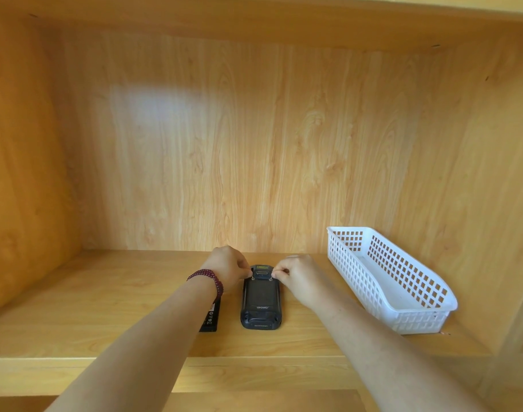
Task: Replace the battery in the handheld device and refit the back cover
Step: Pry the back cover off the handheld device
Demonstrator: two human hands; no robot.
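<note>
A dark handheld device (261,301) lies face down on the wooden shelf (105,307), its back cover on and the brand name showing. My left hand (229,266) pinches a small metal latch at the cover's top left corner. My right hand (299,278) pinches the matching latch at the top right corner. A flat black battery (210,318) lies on the shelf just left of the device, partly hidden under my left forearm, which wears a dark red bead bracelet (208,278).
A white slotted plastic basket (403,281) stands to the right of the device, reaching back to the rear wall. Wooden walls close the shelf in at the back, left and right. The shelf's front edge (254,361) runs below my arms.
</note>
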